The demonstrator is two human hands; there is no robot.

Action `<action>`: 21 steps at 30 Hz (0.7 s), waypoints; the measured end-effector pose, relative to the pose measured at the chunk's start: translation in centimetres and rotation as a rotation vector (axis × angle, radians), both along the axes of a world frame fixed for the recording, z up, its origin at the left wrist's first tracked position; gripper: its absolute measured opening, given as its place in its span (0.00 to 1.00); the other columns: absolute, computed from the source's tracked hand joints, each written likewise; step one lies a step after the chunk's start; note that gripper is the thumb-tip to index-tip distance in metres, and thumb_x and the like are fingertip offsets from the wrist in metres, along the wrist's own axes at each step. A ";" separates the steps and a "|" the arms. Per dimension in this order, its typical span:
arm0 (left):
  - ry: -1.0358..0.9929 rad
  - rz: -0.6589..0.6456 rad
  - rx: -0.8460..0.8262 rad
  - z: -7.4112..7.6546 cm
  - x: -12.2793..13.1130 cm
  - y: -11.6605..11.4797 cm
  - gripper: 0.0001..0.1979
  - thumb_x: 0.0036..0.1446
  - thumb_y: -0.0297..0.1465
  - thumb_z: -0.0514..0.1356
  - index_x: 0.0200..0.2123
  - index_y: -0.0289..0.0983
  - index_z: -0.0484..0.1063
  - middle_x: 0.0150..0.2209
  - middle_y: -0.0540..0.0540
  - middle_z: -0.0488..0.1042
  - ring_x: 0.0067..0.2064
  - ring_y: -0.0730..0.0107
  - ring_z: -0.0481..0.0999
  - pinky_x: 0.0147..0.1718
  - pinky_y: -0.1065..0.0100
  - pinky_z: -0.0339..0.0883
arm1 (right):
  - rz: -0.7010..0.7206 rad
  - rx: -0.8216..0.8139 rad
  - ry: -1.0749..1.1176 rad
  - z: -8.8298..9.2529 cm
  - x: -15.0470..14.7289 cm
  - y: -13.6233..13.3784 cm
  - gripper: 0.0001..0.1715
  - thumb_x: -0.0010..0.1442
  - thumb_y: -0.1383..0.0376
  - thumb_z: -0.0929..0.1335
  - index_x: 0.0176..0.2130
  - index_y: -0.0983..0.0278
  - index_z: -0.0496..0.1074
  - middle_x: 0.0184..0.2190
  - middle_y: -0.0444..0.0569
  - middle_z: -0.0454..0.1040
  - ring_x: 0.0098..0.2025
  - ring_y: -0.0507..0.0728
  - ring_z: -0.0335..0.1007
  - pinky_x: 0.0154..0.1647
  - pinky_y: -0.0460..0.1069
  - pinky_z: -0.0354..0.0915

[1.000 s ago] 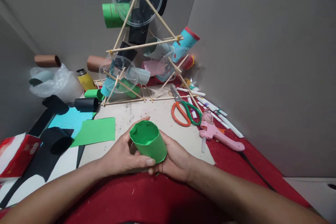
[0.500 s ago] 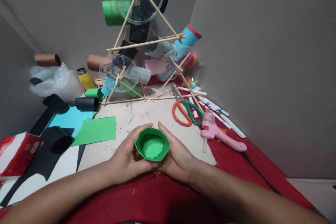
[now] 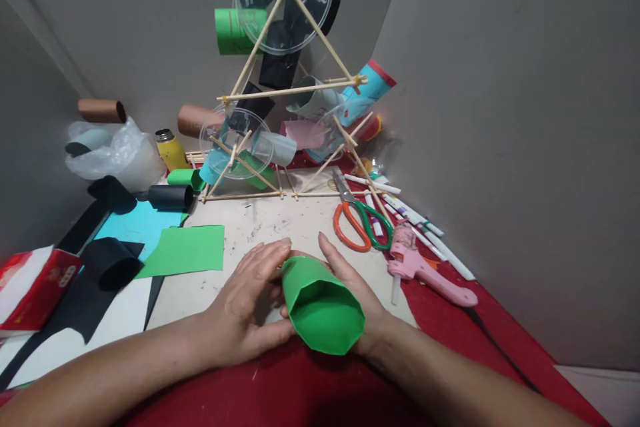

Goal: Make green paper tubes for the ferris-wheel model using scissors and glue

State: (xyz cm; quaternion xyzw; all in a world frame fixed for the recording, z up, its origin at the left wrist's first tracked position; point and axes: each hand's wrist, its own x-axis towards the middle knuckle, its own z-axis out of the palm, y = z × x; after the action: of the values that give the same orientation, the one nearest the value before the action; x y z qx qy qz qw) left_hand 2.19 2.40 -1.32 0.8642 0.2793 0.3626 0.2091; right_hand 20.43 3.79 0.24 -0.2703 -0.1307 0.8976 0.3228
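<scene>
A green paper cup lies tilted on its side between my two hands, its closed bottom turned towards me. My left hand curls round its left side, fingers together against the cup's far end. My right hand cradles it from the right and underneath, fingers stretched along the cup. Both hands rest over the beige board at the near edge of the red cloth.
A stick-and-cup structure with clear plastic lids stands at the back. Scissors, a pink glue gun and several markers lie to the right. Green, blue and black paper sheets, paper rolls and a tissue pack lie left.
The cup went from open end up to tipped over, bottom now facing me. Both hands shifted slightly right and lower with it. The camera view also moved a little.
</scene>
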 end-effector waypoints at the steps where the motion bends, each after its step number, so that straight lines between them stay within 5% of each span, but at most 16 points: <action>1: 0.005 0.003 -0.001 -0.2 0.0 0.1 0.46 0.58 0.34 0.64 0.71 0.45 0.39 0.66 0.34 0.59 0.66 0.49 0.61 0.64 0.49 0.54 | 0.004 -0.003 0.001 -0.1 0.0 0.0 0.40 0.68 0.42 0.49 0.51 0.65 0.72 0.34 0.54 0.80 0.30 0.60 0.77 0.40 0.57 0.71; 21: 0.011 -0.077 0.038 0.2 -0.8 0.1 0.43 0.57 0.30 0.63 0.70 0.40 0.44 0.67 0.38 0.58 0.68 0.56 0.56 0.67 0.57 0.48 | -0.086 0.257 0.005 -1.3 0.3 -0.9 0.29 0.60 0.41 0.66 0.45 0.61 0.69 0.33 0.49 0.79 0.31 0.58 0.77 0.34 0.51 0.71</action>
State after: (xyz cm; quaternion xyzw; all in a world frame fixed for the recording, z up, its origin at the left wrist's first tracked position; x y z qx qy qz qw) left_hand 1.38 2.51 -1.12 0.8801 0.2398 0.3548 0.2048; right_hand 20.69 2.85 -1.01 -0.2297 -0.2322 0.8595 0.3932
